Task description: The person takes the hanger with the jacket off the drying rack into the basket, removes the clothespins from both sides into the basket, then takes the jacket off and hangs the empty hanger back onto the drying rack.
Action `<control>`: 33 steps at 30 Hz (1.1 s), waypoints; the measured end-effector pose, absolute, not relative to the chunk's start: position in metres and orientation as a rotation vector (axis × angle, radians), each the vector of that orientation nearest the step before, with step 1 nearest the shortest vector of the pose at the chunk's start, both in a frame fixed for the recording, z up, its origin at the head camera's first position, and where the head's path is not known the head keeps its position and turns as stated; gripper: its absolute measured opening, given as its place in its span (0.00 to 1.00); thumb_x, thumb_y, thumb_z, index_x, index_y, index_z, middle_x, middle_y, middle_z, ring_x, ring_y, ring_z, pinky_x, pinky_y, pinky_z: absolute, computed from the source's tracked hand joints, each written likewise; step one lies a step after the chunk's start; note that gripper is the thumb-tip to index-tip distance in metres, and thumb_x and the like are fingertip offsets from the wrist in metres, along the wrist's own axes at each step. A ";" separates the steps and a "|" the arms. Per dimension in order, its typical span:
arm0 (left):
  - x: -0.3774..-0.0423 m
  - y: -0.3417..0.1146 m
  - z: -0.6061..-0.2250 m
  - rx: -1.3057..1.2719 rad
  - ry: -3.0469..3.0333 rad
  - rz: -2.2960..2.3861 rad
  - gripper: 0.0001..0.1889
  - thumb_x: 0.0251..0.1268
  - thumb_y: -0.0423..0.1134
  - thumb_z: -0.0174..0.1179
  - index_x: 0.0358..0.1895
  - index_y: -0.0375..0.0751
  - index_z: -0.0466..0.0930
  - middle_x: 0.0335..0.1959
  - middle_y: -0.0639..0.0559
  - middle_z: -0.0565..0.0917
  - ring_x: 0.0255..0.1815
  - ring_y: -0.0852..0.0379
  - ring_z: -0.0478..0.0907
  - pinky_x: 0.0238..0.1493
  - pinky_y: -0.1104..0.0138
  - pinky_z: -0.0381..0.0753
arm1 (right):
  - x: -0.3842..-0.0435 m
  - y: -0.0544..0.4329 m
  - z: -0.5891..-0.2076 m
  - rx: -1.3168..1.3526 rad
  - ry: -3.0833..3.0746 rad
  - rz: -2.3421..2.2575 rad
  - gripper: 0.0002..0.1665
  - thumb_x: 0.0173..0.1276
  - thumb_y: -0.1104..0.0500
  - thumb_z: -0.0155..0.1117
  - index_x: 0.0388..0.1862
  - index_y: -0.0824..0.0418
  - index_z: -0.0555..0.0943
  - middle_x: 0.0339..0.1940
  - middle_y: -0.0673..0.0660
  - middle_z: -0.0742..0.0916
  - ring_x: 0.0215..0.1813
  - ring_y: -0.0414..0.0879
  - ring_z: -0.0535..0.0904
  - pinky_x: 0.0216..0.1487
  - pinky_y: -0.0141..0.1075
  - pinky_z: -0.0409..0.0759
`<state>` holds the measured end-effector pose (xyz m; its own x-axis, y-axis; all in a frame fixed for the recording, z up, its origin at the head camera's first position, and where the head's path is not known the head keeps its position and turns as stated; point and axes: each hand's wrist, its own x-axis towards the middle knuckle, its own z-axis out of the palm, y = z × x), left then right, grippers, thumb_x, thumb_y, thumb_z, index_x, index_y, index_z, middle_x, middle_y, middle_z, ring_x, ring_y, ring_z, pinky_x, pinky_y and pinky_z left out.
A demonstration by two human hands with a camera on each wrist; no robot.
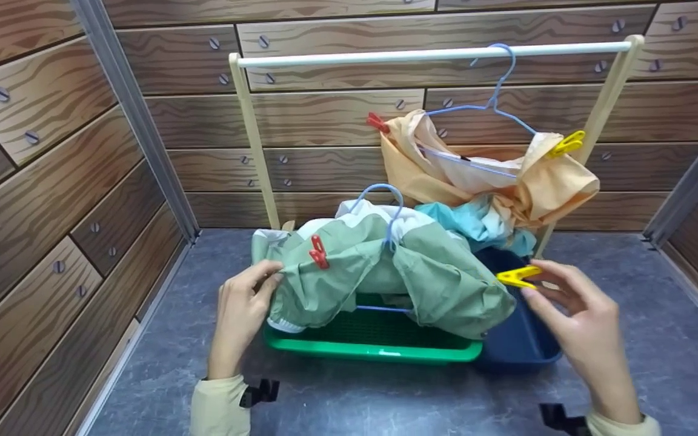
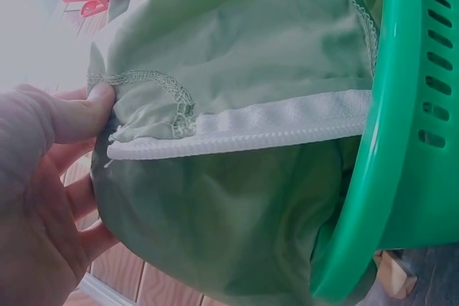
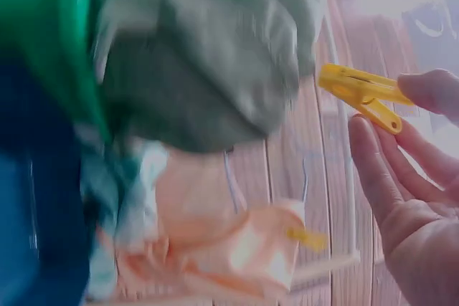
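Observation:
A green garment [image 1: 331, 278] with white parts lies over the green basket [image 1: 373, 351], a blue hanger [image 1: 379, 186] inside it. My left hand [image 1: 246, 309] pinches its left edge, thumb in front and fingers behind, as the left wrist view shows. Just right of that hand, a red clothespin [image 1: 319, 252] is clipped on the fabric. Between thumb and fingertips, my right hand [image 1: 585, 321] holds a yellow clothespin [image 1: 518, 277] close to the garment's right side. In the right wrist view the tip of this clothespin [image 3: 366, 94] stands apart from the blurred green cloth [image 3: 201, 69].
Behind, an orange garment [image 1: 549, 188] hangs on a blue hanger from the white rail [image 1: 373, 59], with red [image 1: 377, 122] and yellow [image 1: 567, 144] clothespins at its sides. Turquoise cloth [image 1: 470, 221] lies over a dark blue bin [image 1: 528, 339] beside the basket. Wood-patterned walls enclose the grey surface.

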<state>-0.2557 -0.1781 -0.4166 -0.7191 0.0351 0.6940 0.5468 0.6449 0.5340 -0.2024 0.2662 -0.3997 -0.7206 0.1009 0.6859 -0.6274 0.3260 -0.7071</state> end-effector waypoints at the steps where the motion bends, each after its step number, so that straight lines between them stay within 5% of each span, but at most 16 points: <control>1: -0.256 -0.179 -0.416 -0.450 -2.199 -1.001 0.05 0.63 0.38 0.67 0.40 0.52 0.87 0.33 0.61 0.86 0.29 0.64 0.78 0.32 0.63 0.76 | -0.202 0.271 -0.400 0.429 -1.985 1.403 0.27 0.57 0.80 0.67 0.57 0.70 0.79 0.50 0.65 0.83 0.50 0.48 0.81 0.49 0.33 0.80; 19: -0.259 -0.178 -0.420 -0.431 -2.161 -1.006 0.06 0.63 0.34 0.67 0.40 0.49 0.87 0.31 0.62 0.85 0.25 0.64 0.75 0.30 0.64 0.73 | -0.239 0.316 -0.458 0.212 -2.237 1.259 0.23 0.64 0.69 0.69 0.58 0.61 0.81 0.49 0.60 0.86 0.50 0.35 0.82 0.46 0.25 0.78; 26: -0.259 -0.175 -0.419 -0.440 -2.164 -1.026 0.05 0.63 0.34 0.67 0.39 0.49 0.87 0.31 0.62 0.85 0.27 0.64 0.76 0.31 0.63 0.74 | -0.245 0.323 -0.471 0.193 -2.331 1.170 0.26 0.65 0.59 0.71 0.62 0.57 0.79 0.57 0.59 0.83 0.55 0.29 0.75 0.52 0.21 0.73; 33: -0.259 -0.176 -0.420 -0.429 -2.180 -1.027 0.05 0.63 0.36 0.67 0.40 0.49 0.87 0.32 0.62 0.85 0.27 0.64 0.77 0.31 0.63 0.74 | -0.236 0.313 -0.455 0.212 -2.258 1.202 0.27 0.66 0.60 0.70 0.64 0.56 0.78 0.58 0.59 0.83 0.54 0.34 0.78 0.53 0.23 0.73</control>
